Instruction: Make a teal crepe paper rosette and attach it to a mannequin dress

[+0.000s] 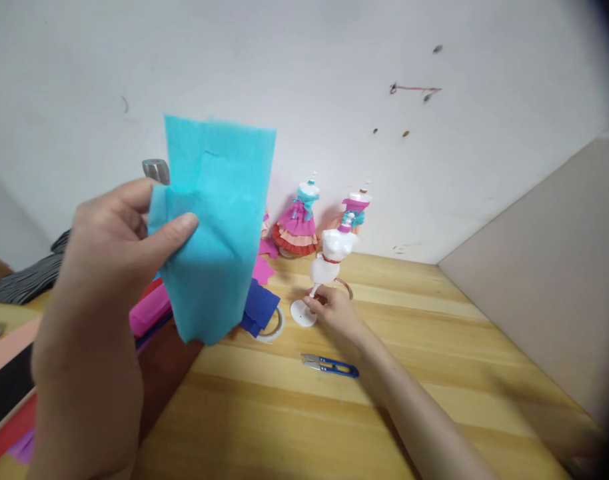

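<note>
My left hand (114,240) is raised and pinches a folded sheet of turquoise paper (214,220) between thumb and fingers. My right hand (337,310) is closed around the thin stem of a small white mannequin (338,245), low down near its round white base (303,313). The mannequin leans to the right and has a red band at its waist and a magenta one at its neck. In front of my right hand lie thread snips (332,366) with blue handles, flat on the wooden table (244,420).
Two dressed mannequins (298,223) (357,200) stand against the white wall (304,67). A tape roll (274,328) lies partly under dark blue paper (261,307). Magenta scraps (263,269) and coloured paper rolls (149,310) are at the left.
</note>
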Tool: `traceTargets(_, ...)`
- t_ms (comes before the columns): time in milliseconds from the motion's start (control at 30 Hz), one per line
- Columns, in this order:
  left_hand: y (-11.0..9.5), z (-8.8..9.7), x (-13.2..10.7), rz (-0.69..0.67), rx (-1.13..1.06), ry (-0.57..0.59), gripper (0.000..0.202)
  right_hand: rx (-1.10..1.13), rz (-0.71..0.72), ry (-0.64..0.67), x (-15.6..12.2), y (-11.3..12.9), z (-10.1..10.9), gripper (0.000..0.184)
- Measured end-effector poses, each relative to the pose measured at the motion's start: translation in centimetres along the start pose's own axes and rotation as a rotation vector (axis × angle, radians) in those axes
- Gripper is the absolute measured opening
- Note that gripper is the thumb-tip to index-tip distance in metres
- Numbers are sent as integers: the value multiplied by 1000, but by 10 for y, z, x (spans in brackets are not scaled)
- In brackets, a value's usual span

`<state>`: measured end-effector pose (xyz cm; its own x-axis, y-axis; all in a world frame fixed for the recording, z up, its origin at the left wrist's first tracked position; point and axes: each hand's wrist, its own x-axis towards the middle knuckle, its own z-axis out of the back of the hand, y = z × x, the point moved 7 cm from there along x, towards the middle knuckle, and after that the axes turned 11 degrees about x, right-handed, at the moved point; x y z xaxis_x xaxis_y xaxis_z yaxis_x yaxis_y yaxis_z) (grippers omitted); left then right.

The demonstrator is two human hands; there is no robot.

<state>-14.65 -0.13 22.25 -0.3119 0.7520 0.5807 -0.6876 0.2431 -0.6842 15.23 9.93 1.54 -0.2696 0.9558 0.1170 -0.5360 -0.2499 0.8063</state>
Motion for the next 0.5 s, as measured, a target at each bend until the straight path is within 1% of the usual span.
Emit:
traceTargets(33,-3,0,-3,9,-142,-5,21,-6,-1,11,0,1,1,22)
traceTargets(67,-5,-3,-5,13,-240,-15,19,-8,-1,25,-1,3,3,21)
traceTargets(133,-8,-18,-6,18,-344,12,15,-33,-3,64,-5,7,8,20)
traceTargets(167,-8,-30,-6,19,-385,55,15,-62,-8,90,-8,10,11,21)
traceTargets(233,-8,-61,-8,40,-439,202,17,-229,-44,151,-19,17,20,28)
traceTargets(267,-8,-77,-11,30,-443,281,18,-324,-68,173,-26,23,25,33)
traceTargets(300,-9,-91,-14,17,-432,336,17,-386,-91,189,-33,30,30,34)
traceTargets(333,-9,-105,-18,3,-408,385,17,-382,-81,211,-39,40,32,33)
traceTargets(367,-10,-116,-22,-18,-385,418,17,-313,-33,235,-45,54,33,32)
traceTargets(433,-13,-133,-32,-65,-346,459,18,-42,79,272,-54,84,31,33)
traceTargets(467,-15,-139,-36,-87,-344,479,20,110,119,274,-57,96,29,38)
traceTargets(500,-16,-144,-41,-100,-349,500,22,252,136,248,-57,104,29,40)
